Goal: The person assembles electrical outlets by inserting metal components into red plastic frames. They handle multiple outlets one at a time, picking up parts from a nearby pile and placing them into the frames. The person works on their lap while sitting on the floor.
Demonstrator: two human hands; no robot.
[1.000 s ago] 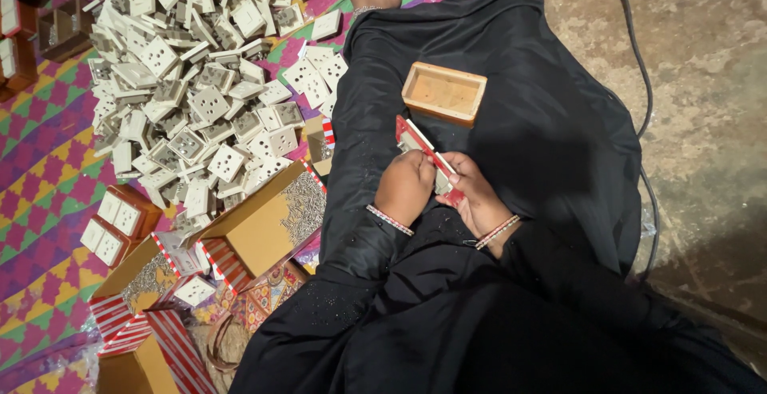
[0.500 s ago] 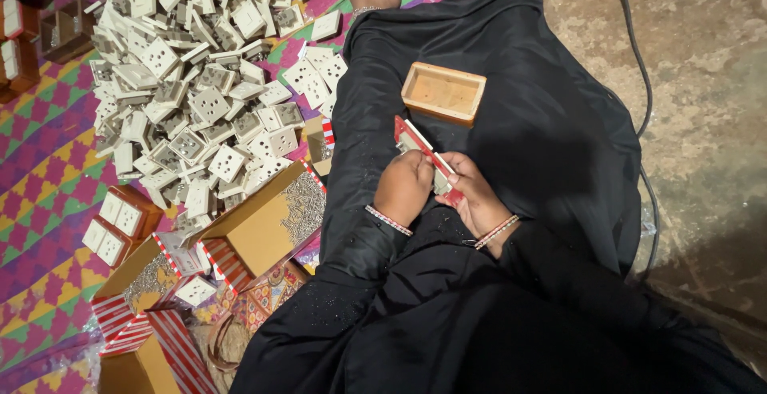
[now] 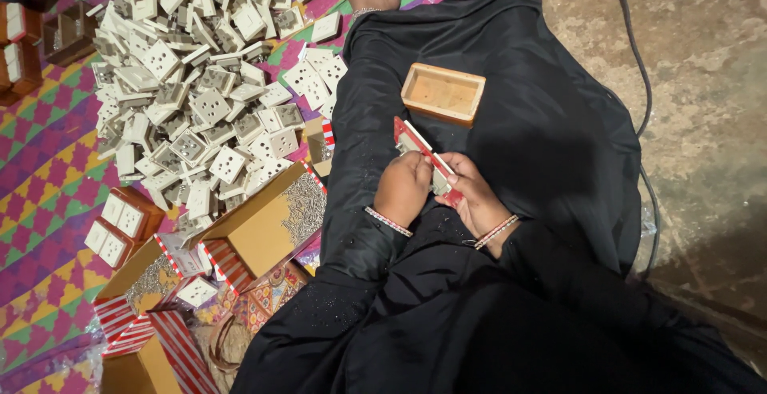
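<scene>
- I see a flat red-and-white carton (image 3: 426,158) lying slantwise on the lap, over the black robe (image 3: 511,130), held between both hands.
- My left hand (image 3: 403,189) is curled into a loose fist against the carton's near side, fingers folded shut around its edge.
- My right hand (image 3: 477,200) grips the lower end, thumb and fingers pinched closed on it; a beaded bangle (image 3: 495,231) sits at that wrist.
- Just beyond the carton, an open wooden tray (image 3: 443,93) rests on the robe, apart from both hands.
- To the left, on the patterned mat (image 3: 40,178), a heap of white socket plates (image 3: 200,82) spreads wide.
- Nearer, an open cardboard box of screws (image 3: 272,218) sits beside the knee.
- A dark cable (image 3: 631,58) loops along the concrete floor on the right.
</scene>
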